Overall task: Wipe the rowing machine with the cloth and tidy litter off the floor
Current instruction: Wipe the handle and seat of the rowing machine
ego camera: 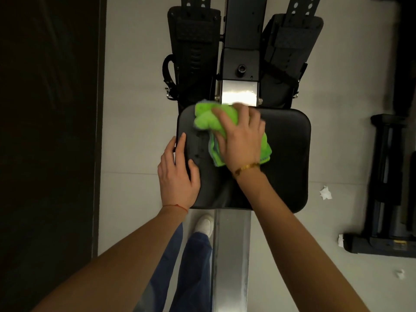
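Cloth [206, 118] lies half hidden under the flat, pressing right hand [240, 140], its fingertips [240, 108] blurred; the visible part is bright green and crumpled. Left hand [177, 174] rests flat on the seat [286, 143] edge.

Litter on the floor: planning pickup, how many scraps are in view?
3. The first scrap lies right of the seat; the second scrap sits beside the dark frame; the third scrap lies near the lower right edge. Others may be hidden.
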Motion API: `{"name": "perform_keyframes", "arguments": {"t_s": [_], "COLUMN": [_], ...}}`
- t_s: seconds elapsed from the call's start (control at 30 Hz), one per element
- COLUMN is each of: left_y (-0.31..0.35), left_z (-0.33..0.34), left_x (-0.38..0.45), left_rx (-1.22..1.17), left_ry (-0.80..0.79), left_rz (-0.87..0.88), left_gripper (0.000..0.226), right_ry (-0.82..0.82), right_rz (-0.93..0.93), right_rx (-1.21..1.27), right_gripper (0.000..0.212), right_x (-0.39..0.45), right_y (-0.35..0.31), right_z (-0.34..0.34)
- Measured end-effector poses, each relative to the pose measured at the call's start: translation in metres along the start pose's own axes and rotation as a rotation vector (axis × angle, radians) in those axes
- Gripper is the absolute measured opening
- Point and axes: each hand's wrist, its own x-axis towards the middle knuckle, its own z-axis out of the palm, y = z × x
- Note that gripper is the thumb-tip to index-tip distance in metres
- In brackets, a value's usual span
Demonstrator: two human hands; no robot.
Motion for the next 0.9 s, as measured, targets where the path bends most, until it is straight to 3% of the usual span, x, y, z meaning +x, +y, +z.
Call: {"name": "perform_keyframes", "arguments": {"t_s": [0.17, 0.27, 0.43, 0.6, 0.8, 0.9], "left_y": [-0.002, -0.001, -0.008, -0.045, -0.058, -0.044], "left_z": [0.000, -0.001, -0.007, -0.009, -0.007, -0.007], "left_x": [0.000, -0.001, -0.005, -0.033, -0.007, -0.020], "left_rx": [-0.131, -0.221, -0.363, -0.411, -0.416, -0.518], "left_ry": [0.009, 0.041, 0.023, -0.030, 0.058, 0.113], "left_rz": [-0.037, -0.066, -0.142, -0.084, -0.043, -0.057], "left_gripper": [0.055, 0.056, 0.057, 0.041, 0.032, 0.036], "right_ry": [-0.096, -0.067, 0.003, 0.011, -0.060, -0.031], "right_rz": [-0.113, -0.147, 0.014, 0.026, -0.144, -0.153], "right_rx": [0.084, 0.024, -0.032, 0.000, 0.065, 0.030], "right_gripper": [0.047, 0.047, 0.042, 0.041, 0.046, 0.044], "right_x": [-0.119, -0.088, -0.012, -0.017, -0.102, -0.068], "right_y": [0.001, 0.005, -0.007, -0.012, -0.031, -0.029], "right_z": [0.003, 0.004, 0.009, 0.005, 0.011, 0.015]}}
